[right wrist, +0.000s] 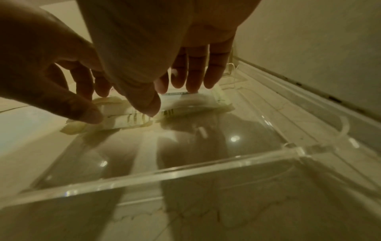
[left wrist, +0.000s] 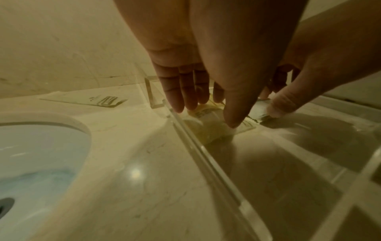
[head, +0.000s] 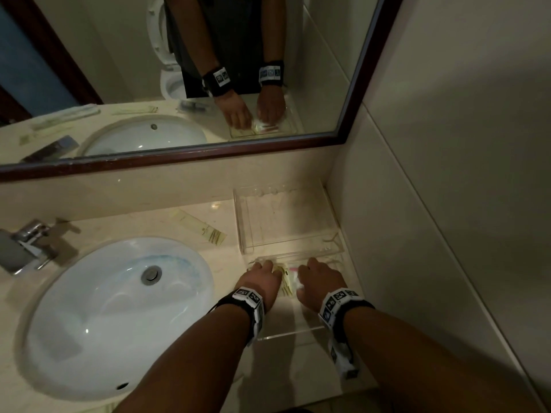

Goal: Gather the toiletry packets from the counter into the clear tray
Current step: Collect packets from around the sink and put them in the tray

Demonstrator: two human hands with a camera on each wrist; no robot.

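Packets [head: 286,281] lay in a small cream-yellow and white heap inside the near clear tray [head: 293,333], thin flat sachets with dark printed stripes and a pink streak among them; their number in the heap could not be told. The left hand [head: 263,278] pressed its thumb and fingers down on the heap's left end, and the right hand [head: 320,281] pinched the right end between thumb and fingertips. One more long packet [head: 199,226] lay alone on the tabletop [head: 193,210] behind the sink [head: 98,317], bearing a small emblem and stripes; its writing was too small to read. Two trays stood by the wall, the far tray [head: 244,225] holding no packets.
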